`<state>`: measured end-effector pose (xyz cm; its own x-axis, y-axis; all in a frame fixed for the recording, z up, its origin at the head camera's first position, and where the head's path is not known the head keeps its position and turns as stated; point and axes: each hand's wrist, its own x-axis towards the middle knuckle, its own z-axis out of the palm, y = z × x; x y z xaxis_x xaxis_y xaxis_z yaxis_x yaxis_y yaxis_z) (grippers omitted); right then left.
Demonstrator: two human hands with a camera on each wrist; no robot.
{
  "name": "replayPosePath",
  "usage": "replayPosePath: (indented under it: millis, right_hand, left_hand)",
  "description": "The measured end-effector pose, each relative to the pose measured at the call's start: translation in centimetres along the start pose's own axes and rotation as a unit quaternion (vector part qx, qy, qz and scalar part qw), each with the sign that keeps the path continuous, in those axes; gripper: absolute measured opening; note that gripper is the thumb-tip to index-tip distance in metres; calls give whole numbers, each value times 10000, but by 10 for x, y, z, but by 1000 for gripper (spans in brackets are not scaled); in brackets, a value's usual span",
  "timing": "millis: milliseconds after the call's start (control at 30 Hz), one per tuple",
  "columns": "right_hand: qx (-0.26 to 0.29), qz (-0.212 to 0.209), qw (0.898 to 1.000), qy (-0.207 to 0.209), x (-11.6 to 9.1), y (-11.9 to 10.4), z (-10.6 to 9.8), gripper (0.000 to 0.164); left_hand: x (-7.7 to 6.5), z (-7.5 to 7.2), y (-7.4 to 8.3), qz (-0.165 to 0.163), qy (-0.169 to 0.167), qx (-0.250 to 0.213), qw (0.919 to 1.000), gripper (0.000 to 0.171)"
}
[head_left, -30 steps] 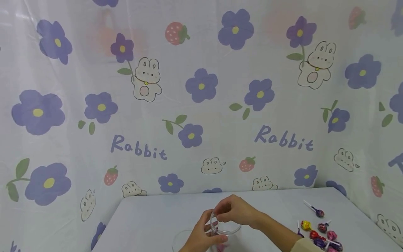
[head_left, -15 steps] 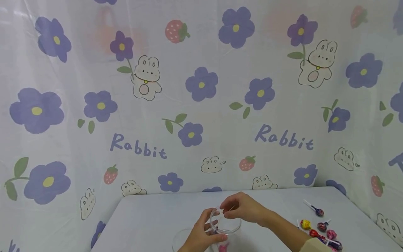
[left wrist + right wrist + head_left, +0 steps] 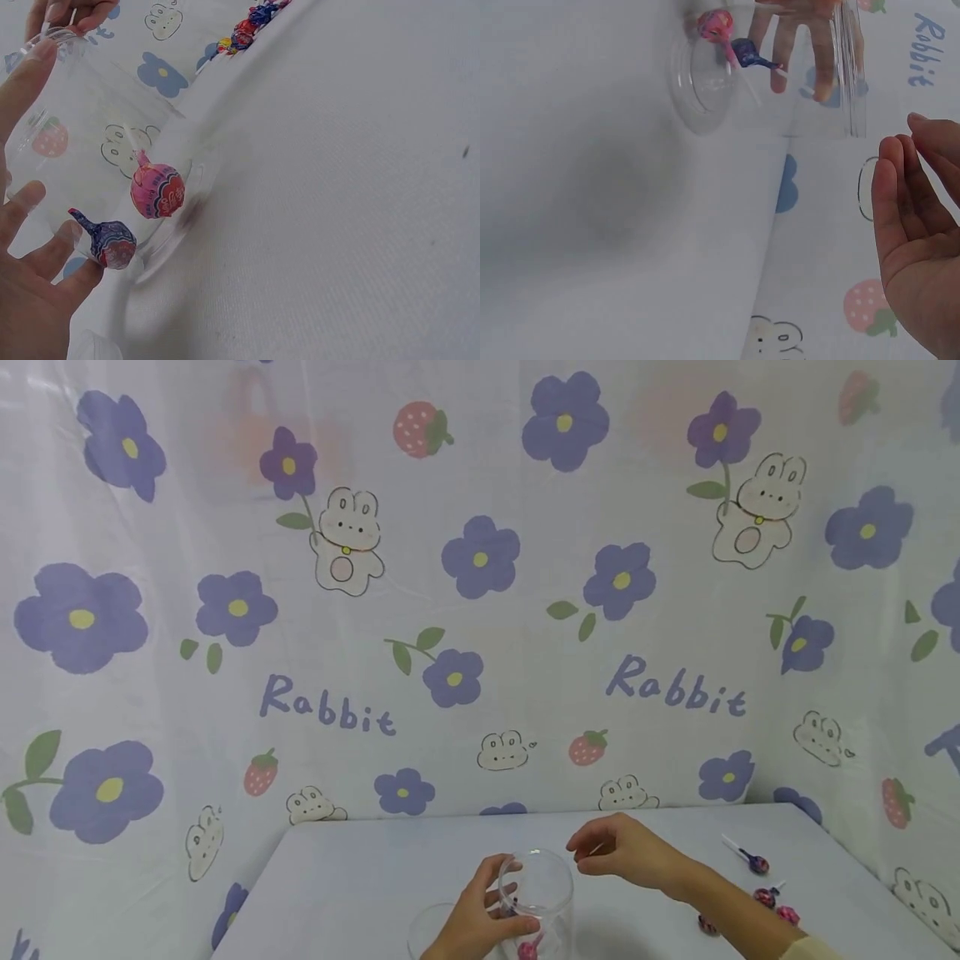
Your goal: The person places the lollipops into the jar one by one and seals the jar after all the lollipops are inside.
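My left hand [image 3: 480, 918] grips a clear jar [image 3: 557, 914] from its left side, thumb in front and fingers behind it. Inside the jar, in the left wrist view, lie a pink lollipop [image 3: 157, 191] and a dark blue and red lollipop [image 3: 114, 244]. Just right of the jar's open mouth, my right hand [image 3: 637, 857] hangs in the air, apart from the jar. In the right wrist view its fingers [image 3: 889, 195] are loosely bent, and nothing shows between them and the thumb.
Several wrapped lollipops [image 3: 765, 897] lie on the white table [image 3: 375, 868] at the right, some hidden by my right forearm. A clear round piece [image 3: 429, 922], perhaps a lid, lies left of the jar. A patterned curtain [image 3: 525, 627] hangs behind the table.
My right hand has moved from the jar's mouth out to the right. The left hand keeps its hold on the jar. The right forearm now covers more of the loose lollipops.
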<state>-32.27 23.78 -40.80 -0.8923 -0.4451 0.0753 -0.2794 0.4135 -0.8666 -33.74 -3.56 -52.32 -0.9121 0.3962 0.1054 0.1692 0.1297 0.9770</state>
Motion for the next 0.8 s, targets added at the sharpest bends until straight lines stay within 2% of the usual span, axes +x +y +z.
replayPosePath:
  millis: [167, 400, 700, 800]
  right_hand:
    - [-78, 318, 9994, 100, -13, 12, -16, 26]
    - [-96, 642, 9978, 166, -30, 31, -34, 29]
    - [90, 605, 9980, 168, -54, 49, -60, 32]
    - [4, 880, 9957, 282, -64, 53, -68, 34]
  left_hand:
    - [-1, 2, 2, -64, 49, 111, 9999, 80]
    - [-3, -1, -1, 81, -112, -8, 9999, 76]
    - [-2, -1, 0, 60, -75, 86, 9999, 76]
    - [-2, 0, 0, 32, -50, 127, 9999, 76]
